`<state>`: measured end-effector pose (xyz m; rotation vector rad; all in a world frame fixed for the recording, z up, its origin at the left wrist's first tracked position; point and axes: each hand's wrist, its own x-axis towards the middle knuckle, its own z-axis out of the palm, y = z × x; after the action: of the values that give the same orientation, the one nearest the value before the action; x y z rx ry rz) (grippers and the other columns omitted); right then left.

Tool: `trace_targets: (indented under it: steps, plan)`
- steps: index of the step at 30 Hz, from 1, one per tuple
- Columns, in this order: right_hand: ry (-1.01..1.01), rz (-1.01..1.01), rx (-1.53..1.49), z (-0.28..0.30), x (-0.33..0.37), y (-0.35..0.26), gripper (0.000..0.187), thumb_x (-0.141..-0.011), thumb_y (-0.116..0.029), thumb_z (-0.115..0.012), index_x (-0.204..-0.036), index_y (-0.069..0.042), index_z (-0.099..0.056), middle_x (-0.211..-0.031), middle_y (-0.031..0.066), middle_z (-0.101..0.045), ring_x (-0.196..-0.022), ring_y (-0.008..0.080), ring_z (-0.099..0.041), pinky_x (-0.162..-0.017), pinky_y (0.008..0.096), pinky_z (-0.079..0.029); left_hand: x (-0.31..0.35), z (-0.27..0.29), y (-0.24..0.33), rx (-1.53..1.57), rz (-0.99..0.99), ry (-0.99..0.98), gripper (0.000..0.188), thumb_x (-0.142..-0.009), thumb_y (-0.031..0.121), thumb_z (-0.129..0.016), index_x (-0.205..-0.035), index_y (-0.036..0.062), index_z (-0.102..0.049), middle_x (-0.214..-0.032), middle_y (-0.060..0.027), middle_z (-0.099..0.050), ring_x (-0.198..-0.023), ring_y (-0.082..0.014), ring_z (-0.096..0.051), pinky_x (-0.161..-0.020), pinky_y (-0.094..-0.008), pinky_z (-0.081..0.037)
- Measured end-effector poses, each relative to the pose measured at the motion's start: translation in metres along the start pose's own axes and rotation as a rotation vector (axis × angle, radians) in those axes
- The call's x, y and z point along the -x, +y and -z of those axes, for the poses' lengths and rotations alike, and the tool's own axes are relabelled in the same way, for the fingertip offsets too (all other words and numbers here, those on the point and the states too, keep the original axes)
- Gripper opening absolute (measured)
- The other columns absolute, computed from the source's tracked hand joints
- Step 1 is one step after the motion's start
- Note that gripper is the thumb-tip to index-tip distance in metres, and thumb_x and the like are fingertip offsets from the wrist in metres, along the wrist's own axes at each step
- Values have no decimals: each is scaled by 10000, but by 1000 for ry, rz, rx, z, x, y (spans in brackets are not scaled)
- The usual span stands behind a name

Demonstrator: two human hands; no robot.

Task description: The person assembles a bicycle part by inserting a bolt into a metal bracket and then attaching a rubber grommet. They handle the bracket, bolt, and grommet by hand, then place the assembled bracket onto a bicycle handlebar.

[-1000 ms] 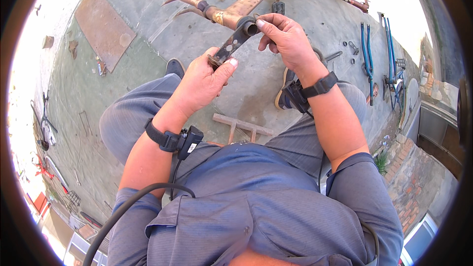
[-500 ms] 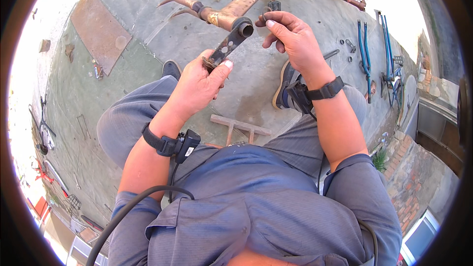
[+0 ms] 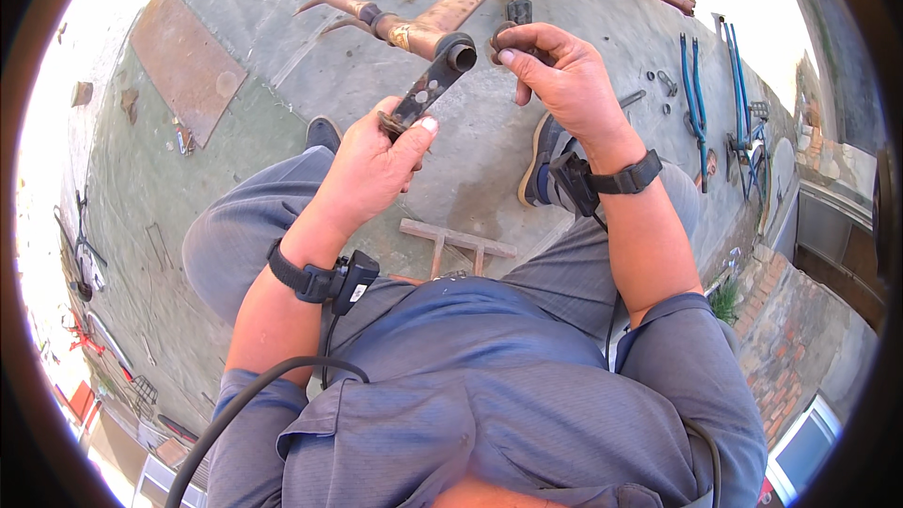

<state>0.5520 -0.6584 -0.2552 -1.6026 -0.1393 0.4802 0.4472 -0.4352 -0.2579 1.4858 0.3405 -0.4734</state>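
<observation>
My left hand (image 3: 372, 165) is closed round the lower end of a dark flat metal bracket (image 3: 420, 94) with round pale spots. The bracket's upper end fits round the open tube end of a worn, rust-brown bicycle frame (image 3: 470, 0). To the right of that opening, and apart from it, my right hand (image 3: 555, 71) pinches a small dark ring-shaped part (image 3: 501, 38) between thumb and forefinger. Its other fingers are curled, and they hide part of the ring. Just beyond the right fingertips a small dark block-like part (image 3: 518, 9) lies on the concrete.
Between my legs stands a small wooden stool-like frame (image 3: 456, 237). Several small metal parts (image 3: 666, 85) lie to the right, near a blue bicycle fork (image 3: 694, 99). A rusty sheet (image 3: 188, 61) lies at far left. A brick wall (image 3: 767, 329) stands at lower right.
My right hand has turned slightly and moved down a little, bringing more of the dark ring into view. My left hand, the bracket and the frame have shifted slightly left.
</observation>
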Motion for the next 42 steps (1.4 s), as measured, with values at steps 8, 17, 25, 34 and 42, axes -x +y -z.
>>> trace_targets:
  steps: [8, 17, 25, 34, 42]
  plan:
    - [25, 29, 82, 1, 1, -1, 164, -908, -62, -694, -1064, -16, -715, -749, -21, -617, -584, 56, -556, -539, 220, -463, -2, 0, -2, 10, 0, -1, 248, -984, 266, -630, -929, 40, -542, -682, 8, -526, -540, -62, -475, -481, -246, -398]
    - [-9, 28, 60, 4, 1, -3, 161, -944, -27, -622, -1088, 2, -691, -992, 68, -715, -633, 73, -575, -570, 229, -500, -1, 3, -2, -6, 39, -35, 211, -997, 245, -613, -1049, 46, -572, -790, -9, -553, -611, -53, -490, -507, -212, -421]
    - [12, 30, 97, 1, 1, -1, 161, -950, -14, -602, -1075, 0, -703, -1022, 66, -724, -631, 75, -578, -573, 229, -504, -1, 1, -2, 7, 28, -27, 201, -1000, 236, -607, -1048, 45, -570, -785, -9, -552, -600, -52, -486, -504, -213, -418]
    - [-3, 8, 117, 4, 2, 0, 136, -935, 14, -590, -1015, -10, -697, -1029, 61, -720, -633, 75, -580, -579, 229, -512, -1, 0, 0, 19, 26, -30, 191, -999, 226, -605, -1051, 45, -570, -785, -6, -553, -600, -50, -483, -497, -214, -415]
    - [-10, 25, 30, 4, 1, -2, 148, -924, 2, -600, -1070, -14, -577, -1004, 107, -699, -634, 83, -592, -580, 234, -517, 0, 0, 0, 23, 30, -30, 191, -998, 225, -606, -1046, 44, -568, -786, -5, -554, -600, -49, -481, -497, -214, -413]
